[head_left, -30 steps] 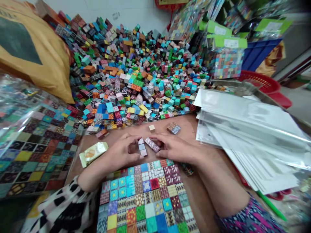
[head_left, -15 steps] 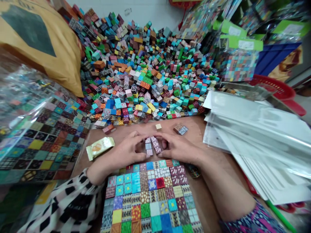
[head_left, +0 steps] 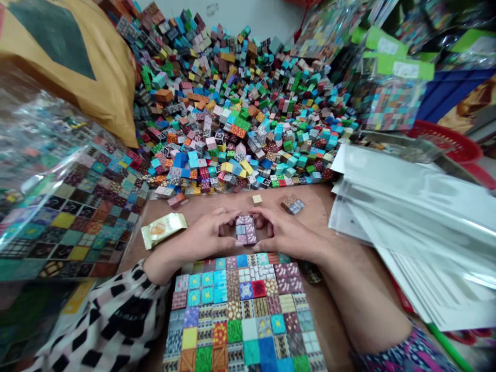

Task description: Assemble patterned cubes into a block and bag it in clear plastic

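Note:
Between my two hands lies a small group of patterned blocks, mauve and grey, pressed together side by side. My left hand grips its left side between thumb and fingers. From the right, my right hand holds the other side the same way, fingers at the far edge and thumb at the near edge. Just below the hands is a large mosaic of colourful square blocks. A pale yellow block and a brown and grey block piece rest on the table beyond the hands.
A big heap of loose blocks fills the back. A wrapped snack lies left of my left hand. Bagged blocks stand at the left, white sheets and clear plastic at the right, and a yellow bag at the back left.
The two block strips, apart and angled before, now sit together as one rectangle between my hands. The whole view has shifted slightly.

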`<state>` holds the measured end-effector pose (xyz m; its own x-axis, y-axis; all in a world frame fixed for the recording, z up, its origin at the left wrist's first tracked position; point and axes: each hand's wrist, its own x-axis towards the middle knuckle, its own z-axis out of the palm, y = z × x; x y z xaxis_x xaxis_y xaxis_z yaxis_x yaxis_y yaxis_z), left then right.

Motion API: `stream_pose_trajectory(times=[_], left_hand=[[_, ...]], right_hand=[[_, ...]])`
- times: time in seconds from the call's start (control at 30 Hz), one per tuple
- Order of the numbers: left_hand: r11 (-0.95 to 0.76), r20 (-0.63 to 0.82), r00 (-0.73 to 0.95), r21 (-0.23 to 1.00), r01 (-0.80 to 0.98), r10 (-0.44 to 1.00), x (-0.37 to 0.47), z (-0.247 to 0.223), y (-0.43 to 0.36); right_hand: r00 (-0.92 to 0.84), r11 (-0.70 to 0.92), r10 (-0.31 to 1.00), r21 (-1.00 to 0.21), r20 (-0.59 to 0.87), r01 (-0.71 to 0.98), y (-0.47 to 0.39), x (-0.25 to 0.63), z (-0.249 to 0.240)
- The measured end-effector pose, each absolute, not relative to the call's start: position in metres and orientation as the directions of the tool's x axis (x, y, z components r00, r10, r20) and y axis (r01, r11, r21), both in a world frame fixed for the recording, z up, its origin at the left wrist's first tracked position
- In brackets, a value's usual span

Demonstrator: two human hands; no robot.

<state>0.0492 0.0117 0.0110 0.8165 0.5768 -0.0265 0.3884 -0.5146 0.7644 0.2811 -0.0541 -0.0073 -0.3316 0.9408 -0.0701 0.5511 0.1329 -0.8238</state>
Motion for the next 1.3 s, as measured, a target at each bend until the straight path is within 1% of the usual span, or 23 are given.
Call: stream_pose_trajectory(times=[0.17,0.37,0.47,0.6,0.7,0.77,0.83,0.93,1.0,1.03,1.13,1.23,1.3], left_hand=[[-0.494,-0.007,0.798,0.782,0.381,0.603,0.051,0.008,0.012],[-0.443,-0.027,0.757,0.797,0.41,0.653,0.052,-0.006,0.013],[-0.393,-0.022,0.757,0.845,0.363,0.653,0.052,-0.012,0.013],[-0.27,-0.095,0.708,0.883,0.385,0.7,0.049,-0.013,0.013],[-0.274,-0.099,0.696,0.873,0.404,0.711,0.046,-0.011,0.013],[-0.27,-0.112,0.684,0.864,0.425,0.72,0.045,-0.01,0.013],[-0.26,-0.146,0.674,0.848,0.462,0.724,0.045,-0.008,0.013],[-0.295,-0.172,0.699,0.818,0.494,0.695,0.044,-0.007,0.015],[-0.338,-0.17,0.718,0.794,0.505,0.675,0.044,-0.006,0.016],[-0.359,-0.164,0.724,0.782,0.51,0.67,0.044,-0.006,0.016],[-0.415,-0.129,0.729,0.75,0.515,0.672,0.045,-0.007,0.017],[-0.444,-0.105,0.72,0.723,0.529,0.686,0.047,-0.006,0.016],[-0.45,-0.117,0.714,0.704,0.55,0.691,0.048,-0.005,0.014]], right_hand=[[-0.335,0.106,0.939,-0.865,-0.075,0.491,-0.054,0.284,-0.009],[-0.349,0.146,0.936,-0.848,-0.049,0.51,-0.055,0.281,-0.006],[-0.354,0.107,0.933,-0.886,-0.068,0.451,-0.056,0.284,-0.005],[-0.3,0.044,0.952,-0.937,-0.066,0.347,-0.056,0.292,-0.003],[-0.179,0.046,0.984,-0.954,-0.009,0.297,-0.056,0.3,0.001],[-0.041,0.055,0.998,-0.966,0.046,0.252,-0.055,0.305,0.006],[0.139,0.069,0.985,-0.977,0.099,0.202,-0.054,0.312,0.012],[0.416,0.098,0.897,-0.984,0.153,0.149,-0.052,0.324,0.018],[0.535,0.116,0.826,-0.983,0.175,0.141,-0.05,0.332,0.02],[0.564,0.115,0.806,-0.983,0.177,0.144,-0.05,0.335,0.02],[0.537,0.077,0.827,-0.979,0.167,0.186,-0.048,0.337,0.018],[0.436,0.064,0.884,-0.969,0.166,0.24,-0.048,0.329,0.013],[0.352,0.088,0.918,-0.96,0.181,0.264,-0.049,0.32,0.008]])
